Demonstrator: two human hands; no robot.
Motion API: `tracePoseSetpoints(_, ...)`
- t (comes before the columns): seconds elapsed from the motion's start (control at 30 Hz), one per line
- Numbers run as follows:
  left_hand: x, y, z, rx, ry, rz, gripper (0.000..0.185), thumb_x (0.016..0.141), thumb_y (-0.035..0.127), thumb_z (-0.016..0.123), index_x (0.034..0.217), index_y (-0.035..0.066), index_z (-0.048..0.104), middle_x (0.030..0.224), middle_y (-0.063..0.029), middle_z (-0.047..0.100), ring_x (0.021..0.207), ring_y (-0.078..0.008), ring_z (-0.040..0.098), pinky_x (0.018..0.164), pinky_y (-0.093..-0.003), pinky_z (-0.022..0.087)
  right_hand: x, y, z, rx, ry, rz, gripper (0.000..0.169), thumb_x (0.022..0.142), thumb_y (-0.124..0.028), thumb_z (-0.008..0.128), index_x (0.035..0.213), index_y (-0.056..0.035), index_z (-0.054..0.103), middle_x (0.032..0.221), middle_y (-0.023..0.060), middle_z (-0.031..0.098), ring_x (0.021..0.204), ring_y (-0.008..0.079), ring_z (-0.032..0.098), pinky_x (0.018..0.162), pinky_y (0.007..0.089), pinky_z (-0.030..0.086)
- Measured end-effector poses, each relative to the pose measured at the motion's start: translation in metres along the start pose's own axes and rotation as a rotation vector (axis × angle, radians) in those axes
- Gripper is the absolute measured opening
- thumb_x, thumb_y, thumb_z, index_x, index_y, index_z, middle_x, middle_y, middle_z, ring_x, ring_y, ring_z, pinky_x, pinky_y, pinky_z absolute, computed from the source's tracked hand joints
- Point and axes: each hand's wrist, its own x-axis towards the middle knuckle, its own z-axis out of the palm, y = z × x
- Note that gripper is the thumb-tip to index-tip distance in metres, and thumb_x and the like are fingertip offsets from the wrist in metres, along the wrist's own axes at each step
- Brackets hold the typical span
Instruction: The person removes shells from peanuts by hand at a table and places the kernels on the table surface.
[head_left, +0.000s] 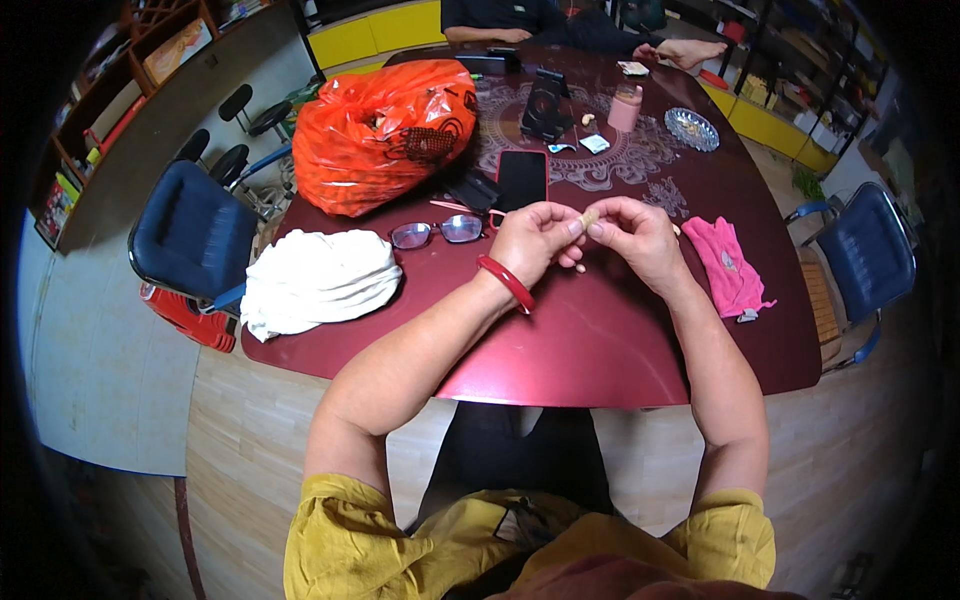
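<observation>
Between the thumbs and fingertips of both hands is a small pale piece, apparently a peanut shell. My left hand grips it from the left and wears a red bangle at the wrist. From the right, my right hand pinches the same piece. A small pale bit, perhaps a peanut kernel, shows just below my left fingers; whether they touch it is unclear. Just beyond my left hand lies a smartphone. A pink cloth is right of my right hand.
On the dark red table are eyeglasses, a white cloth, a bulging orange plastic bag, a black stand, a pink jar and a glass dish. A person sits at the far end. Blue chairs flank it.
</observation>
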Motion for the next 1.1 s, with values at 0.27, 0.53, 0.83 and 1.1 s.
tracePoseSetpoints(0.27, 0.001, -0.003, -0.008, -0.203, -0.242, -0.107, 0.023, 0.094, 0.02, 0.051, 0.101, -0.001, 0.057, 0.091, -0.0099, 0.063, 0.072, -0.016, 0.063, 0.065, -0.0269, 0.053, -0.002, -0.005, 0.003, -0.009, 0.022, 0.0, 0.015, 0.082, -0.009, 0.068, 0.093, 0.001, 0.064, 0.075, -0.002, 0.059, 0.072, 0.0043, 0.054, 0.066, 0.0197, 0.046)
tracePoseSetpoints(0.53, -0.001, 0.002, -0.003, -0.203, -0.189, 0.007, 0.029, 0.089, 0.007, 0.056, 0.115, -0.003, 0.047, 0.098, -0.0128, 0.062, 0.08, -0.0184, 0.063, 0.072, -0.0296, 0.054, -0.002, -0.001, 0.004, 0.008, 0.007, -0.051, 0.02, 0.082, -0.015, 0.069, 0.093, 0.0005, 0.064, 0.074, -0.0024, 0.059, 0.068, 0.0035, 0.051, 0.06, 0.0186, 0.043)
tracePoseSetpoints(0.83, -0.003, -0.001, -0.002, -0.224, -0.247, -0.008, 0.031, 0.089, 0.006, 0.055, 0.117, -0.002, 0.047, 0.103, -0.0147, 0.061, 0.082, -0.0196, 0.063, 0.074, -0.0302, 0.054, -0.007, -0.012, 0.007, -0.143, 0.058, -0.031, 0.018, 0.079, -0.016, 0.069, 0.083, 0.0007, 0.064, 0.069, 0.0024, 0.061, 0.064, 0.0055, 0.054, 0.057, 0.0223, 0.045)
tracePoseSetpoints(1.1, -0.008, -0.005, 0.005, -0.292, -0.281, 0.014, 0.032, 0.089, 0.004, 0.054, 0.12, -0.001, 0.047, 0.105, -0.0153, 0.061, 0.084, -0.02, 0.063, 0.076, -0.0302, 0.054, -0.012, -0.008, 0.011, -0.111, 0.103, -0.06, 0.014, 0.076, -0.01, 0.066, 0.072, 0.0013, 0.059, 0.065, 0.0046, 0.059, 0.06, 0.0065, 0.054, 0.053, 0.0232, 0.044)
